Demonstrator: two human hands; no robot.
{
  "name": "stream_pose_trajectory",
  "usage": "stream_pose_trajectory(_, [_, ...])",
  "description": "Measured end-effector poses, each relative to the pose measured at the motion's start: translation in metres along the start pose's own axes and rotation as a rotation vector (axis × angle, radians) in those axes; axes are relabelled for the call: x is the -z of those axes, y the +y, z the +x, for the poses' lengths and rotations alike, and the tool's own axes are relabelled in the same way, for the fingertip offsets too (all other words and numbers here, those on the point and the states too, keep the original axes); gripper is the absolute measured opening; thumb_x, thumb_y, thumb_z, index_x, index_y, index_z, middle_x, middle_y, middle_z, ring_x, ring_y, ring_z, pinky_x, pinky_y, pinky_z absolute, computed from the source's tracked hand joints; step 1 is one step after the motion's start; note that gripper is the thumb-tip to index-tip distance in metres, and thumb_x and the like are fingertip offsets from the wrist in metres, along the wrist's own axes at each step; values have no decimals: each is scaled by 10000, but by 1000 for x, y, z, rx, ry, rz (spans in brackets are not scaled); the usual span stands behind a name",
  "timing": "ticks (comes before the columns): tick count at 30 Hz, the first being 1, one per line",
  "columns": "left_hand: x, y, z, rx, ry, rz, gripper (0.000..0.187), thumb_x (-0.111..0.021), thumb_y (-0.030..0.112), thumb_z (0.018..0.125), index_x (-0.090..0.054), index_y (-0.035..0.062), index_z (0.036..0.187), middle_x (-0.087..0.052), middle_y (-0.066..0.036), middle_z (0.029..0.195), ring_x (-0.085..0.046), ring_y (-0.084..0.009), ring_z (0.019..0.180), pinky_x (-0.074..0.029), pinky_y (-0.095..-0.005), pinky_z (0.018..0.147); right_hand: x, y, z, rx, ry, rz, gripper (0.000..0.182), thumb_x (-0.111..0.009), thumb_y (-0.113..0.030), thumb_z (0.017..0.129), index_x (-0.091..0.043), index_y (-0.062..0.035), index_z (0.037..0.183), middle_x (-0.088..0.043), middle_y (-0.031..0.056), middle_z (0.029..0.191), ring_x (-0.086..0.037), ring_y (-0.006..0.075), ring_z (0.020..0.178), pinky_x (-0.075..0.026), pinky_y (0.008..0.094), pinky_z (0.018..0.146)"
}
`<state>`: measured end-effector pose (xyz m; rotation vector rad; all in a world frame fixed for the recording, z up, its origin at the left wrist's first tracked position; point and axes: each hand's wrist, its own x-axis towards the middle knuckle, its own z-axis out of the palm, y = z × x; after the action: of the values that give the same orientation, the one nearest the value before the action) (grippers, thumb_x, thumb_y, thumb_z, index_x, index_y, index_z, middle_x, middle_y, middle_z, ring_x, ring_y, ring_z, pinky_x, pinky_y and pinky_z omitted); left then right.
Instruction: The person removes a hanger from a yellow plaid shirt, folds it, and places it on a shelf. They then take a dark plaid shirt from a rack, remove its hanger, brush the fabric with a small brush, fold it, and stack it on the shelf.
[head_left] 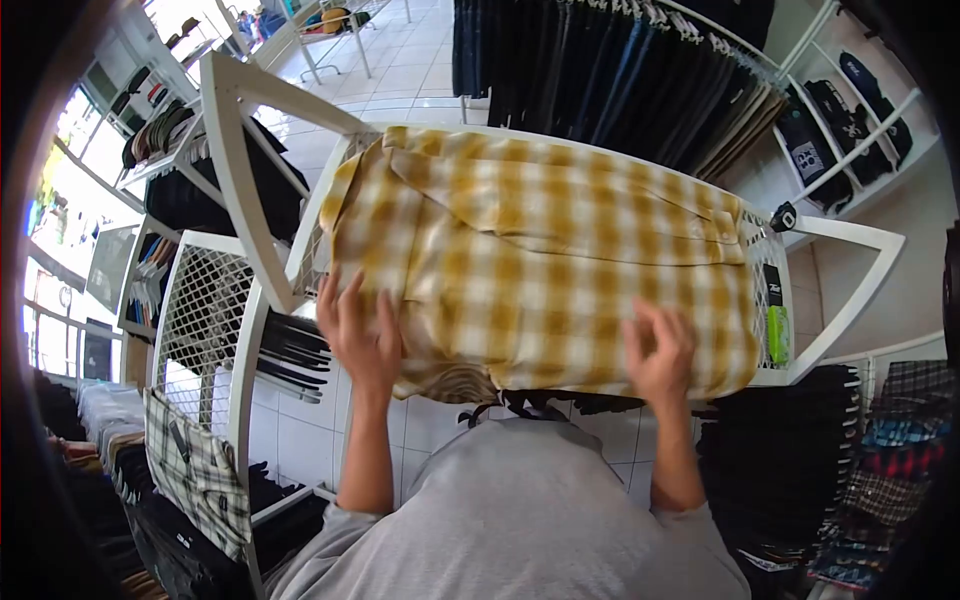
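- While both hands press down on it, a yellow and white checked shirt (pixel 540 250) lies spread across a white wire-mesh desk (pixel 850 235) in the middle of the frame, covering nearly all of the top.
- Left hand (pixel 358 335), at centre left, lies flat on the shirt's near left corner with the fingers spread wide and pointing up the frame; it grips nothing.
- Right hand (pixel 660 350), at centre right, rests on the near right part of the shirt with the fingers loosely curled on the cloth; whether it pinches a fold I cannot tell.
- Grey sleeves (pixel 520 520) fill the lower middle of the frame.
- Dark garments on hangers (pixel 620 70) crowd a rail at the top of the frame.
- Folded dark shirts (pixel 850 110) sit on white shelves at the upper right.
- A green tag (pixel 777 335) hangs at the desk's right edge.
- A pale checked garment (pixel 195 470) hangs from a white mesh rack (pixel 200 310) at lower left.
- Stacked folded clothes (pixel 890 450) sit at lower right.
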<state>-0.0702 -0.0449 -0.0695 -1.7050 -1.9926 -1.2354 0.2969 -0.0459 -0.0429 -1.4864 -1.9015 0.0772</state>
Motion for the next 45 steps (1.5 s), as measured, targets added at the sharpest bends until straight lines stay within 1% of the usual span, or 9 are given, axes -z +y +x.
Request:
stream_pose_trajectory(4, [6,-29,-79,329,240,-87,533,-688,207,957,-480,-28,1388,-538,-203,1355,-505,-279,1262,-391,-407,1057,-27,-33,-59,152,-39,44,390,-833,-294,786,-721,-114,1114,-534,45,818,-528,234,723,-437,373,694])
stream_pose_trajectory(6, [7,-39,-103,829,-77,-752,455,-698,159,952,-532,-22,1335,-635,-119,1210,-603,-200,1087,-458,-334,957,-35,-45,-69,164,-51,-7,454,-862,-328,746,-721,-123,1125,-531,44,855,-526,236,757,-433,378,716])
stream_pose_trajectory(9, [-7,-68,-143,962,-345,-1107,406,-708,144,950,-577,-11,1301,-678,-52,1150,-621,-120,1014,-472,-270,917,-45,-47,-79,197,-49,-109,598,-886,-395,694,-687,-171,1212,-522,33,935,-514,216,791,-423,380,750])
stream_pose_trajectory(16, [45,-67,-149,837,-956,-1034,295,-666,243,984,-701,5,1153,-713,-21,1070,-633,-99,982,-495,-276,881,-74,-32,-100,246,48,-330,717,-874,-272,703,-597,-253,1364,-513,30,1094,-528,234,959,-421,394,802])
stream_pose_trajectory(25, [131,-22,-71,917,-635,-1357,307,-588,240,1023,-627,-25,1173,-696,-69,1023,-655,-104,869,-515,-250,735,-36,10,-114,97,402,-499,388,-781,-244,821,-688,-173,1191,-562,41,1081,-580,263,1026,-431,433,874])
stream_pose_trajectory(30, [136,-10,-39,1032,-398,-1447,321,-582,181,1014,-590,-40,1247,-667,-144,1165,-673,-207,1033,-545,-325,896,49,71,-126,-26,453,-606,302,-767,-149,771,-705,-142,1066,-614,52,1059,-609,285,1002,-441,441,879])
stream_pose_trajectory(33, [133,-12,-10,951,-572,-1633,348,-498,229,1051,-574,-15,1287,-657,-137,1235,-660,-230,1099,-534,-369,951,101,90,-115,-5,355,-633,298,-739,-72,731,-697,-121,1022,-646,74,1004,-608,304,997,-449,453,867])
stream_pose_trajectory(36, [120,-7,29,944,-631,-1796,348,-448,225,1070,-561,-12,1298,-657,-157,1242,-666,-253,1104,-544,-388,969,129,113,-90,28,284,-584,283,-737,-52,751,-682,-90,1026,-669,116,960,-618,337,973,-469,418,851])
stream_pose_trajectory(45, [33,-7,163,754,-869,-1901,380,-320,136,1069,-501,-102,1303,-605,-254,1273,-631,-328,1157,-522,-455,1034,118,181,43,-279,408,466,220,-628,-97,977,-656,-8,1176,-703,64,1007,-640,107,893,-504,262,784])
